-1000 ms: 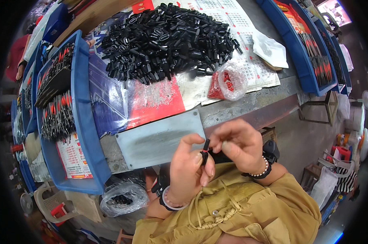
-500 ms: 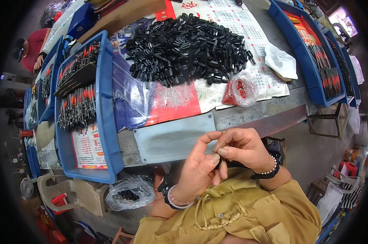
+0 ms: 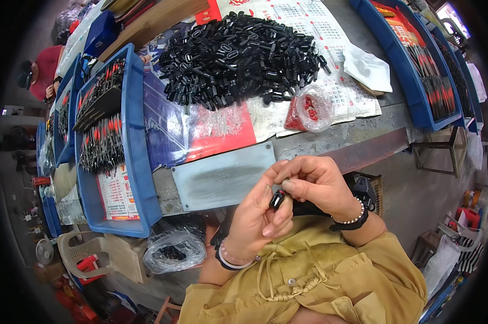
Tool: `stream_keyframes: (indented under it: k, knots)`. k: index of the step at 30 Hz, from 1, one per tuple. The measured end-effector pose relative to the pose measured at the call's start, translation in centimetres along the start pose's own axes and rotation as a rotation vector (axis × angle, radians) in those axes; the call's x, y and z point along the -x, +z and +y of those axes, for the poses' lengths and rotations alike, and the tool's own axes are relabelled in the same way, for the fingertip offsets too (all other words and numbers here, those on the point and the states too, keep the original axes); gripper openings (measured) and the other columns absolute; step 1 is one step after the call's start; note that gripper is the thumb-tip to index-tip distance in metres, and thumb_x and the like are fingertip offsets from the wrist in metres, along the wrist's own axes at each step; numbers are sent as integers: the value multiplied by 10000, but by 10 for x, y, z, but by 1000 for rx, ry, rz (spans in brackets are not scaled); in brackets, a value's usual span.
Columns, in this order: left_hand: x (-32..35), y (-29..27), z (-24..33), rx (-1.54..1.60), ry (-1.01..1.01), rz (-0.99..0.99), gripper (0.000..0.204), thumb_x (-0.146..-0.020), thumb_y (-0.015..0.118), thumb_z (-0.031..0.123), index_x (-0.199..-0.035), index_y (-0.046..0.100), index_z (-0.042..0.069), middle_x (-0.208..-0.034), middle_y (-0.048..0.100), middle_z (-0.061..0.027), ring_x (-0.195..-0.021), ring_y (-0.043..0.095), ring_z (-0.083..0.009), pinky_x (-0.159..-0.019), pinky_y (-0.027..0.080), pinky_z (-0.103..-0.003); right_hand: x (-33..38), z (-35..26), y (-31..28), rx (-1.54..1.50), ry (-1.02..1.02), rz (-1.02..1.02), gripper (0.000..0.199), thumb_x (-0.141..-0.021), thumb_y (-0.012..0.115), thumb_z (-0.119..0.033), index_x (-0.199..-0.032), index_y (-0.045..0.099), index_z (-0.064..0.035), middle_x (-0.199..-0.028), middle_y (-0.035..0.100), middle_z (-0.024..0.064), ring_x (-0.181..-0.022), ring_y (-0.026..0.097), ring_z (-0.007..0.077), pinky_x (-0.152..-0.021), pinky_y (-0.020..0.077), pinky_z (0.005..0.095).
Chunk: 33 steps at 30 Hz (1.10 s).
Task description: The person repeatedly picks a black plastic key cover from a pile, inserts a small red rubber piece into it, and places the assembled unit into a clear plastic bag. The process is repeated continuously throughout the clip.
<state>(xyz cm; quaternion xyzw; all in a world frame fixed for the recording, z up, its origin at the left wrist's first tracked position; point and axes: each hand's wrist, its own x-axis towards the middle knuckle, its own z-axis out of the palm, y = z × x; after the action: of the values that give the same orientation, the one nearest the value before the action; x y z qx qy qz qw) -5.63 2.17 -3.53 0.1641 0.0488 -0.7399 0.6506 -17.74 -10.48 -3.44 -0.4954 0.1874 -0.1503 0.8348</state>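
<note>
Centrally, our left hand [image 3: 257, 217] pinches a black part [image 3: 277, 200]; our right hand [image 3: 316, 183] arches at its far end, fingertips pressed together.

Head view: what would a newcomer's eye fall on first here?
First, the heap of black pieces at upper middle, spread over printed sheets. Then, at lower middle, the left hand holding a small black part, the right hand close at its upper end. One blue tray stands at left, another at upper right.
</note>
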Motion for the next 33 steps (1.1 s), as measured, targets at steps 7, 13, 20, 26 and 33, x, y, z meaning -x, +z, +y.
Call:
stream_keyframes:
  k: [7, 13, 20, 26, 33]
  knots:
    - [-1, 7, -3, -169, 56, 75, 491, -1000, 424, 344, -1414, 299, 111, -613, 447, -20, -385, 329, -51, -388, 278, -194, 4, -5, -5, 22, 56, -59, 113, -902, 596, -35, -987, 609, 39, -995, 619, 68, -911, 555, 81, -786, 463, 239]
    - [5, 7, 28, -181, 329, -27, 287, -950, 487, 189, -1160, 499, -6, -820, 566, -102, -643, 529, -165, -618, 437, -304, 10, -8, -4, 32, 36, 69, 131, -915, 600, -80, -1002, 611, 17, -851, 596, -9, -700, 505, 24, -617, 414, 177]
    - [2, 9, 88, -299, 560, 154, 107, -935, 472, 80, -1023, 519, 42, -944, 563, -103, -771, 552, -191, -706, 472, -336, 16, -7, -8, 161, 79, -111, 113, -916, 602, -89, -959, 611, 15, -829, 601, -8, -688, 499, 20, -598, 408, 186]
    - [-22, -1, 135, -1242, 734, 585, 193, -940, 490, 72, -1081, 594, -9, -770, 518, 27, -632, 470, -31, -546, 387, -185, 20, -4, -10, 305, -16, -132, 96, -888, 612, -76, -933, 615, 9, -784, 626, 36, -669, 542, 56, -598, 441, 220]
    - [-60, -41, 165, -2339, 842, 978, 285, -883, 522, 59, -1161, 578, 92, -967, 600, -227, -925, 580, -395, -786, 464, -475, 30, -3, -21, 501, -151, -155, 107, -860, 637, -76, -918, 629, 13, -807, 656, 82, -699, 613, 155, -633, 479, 274]
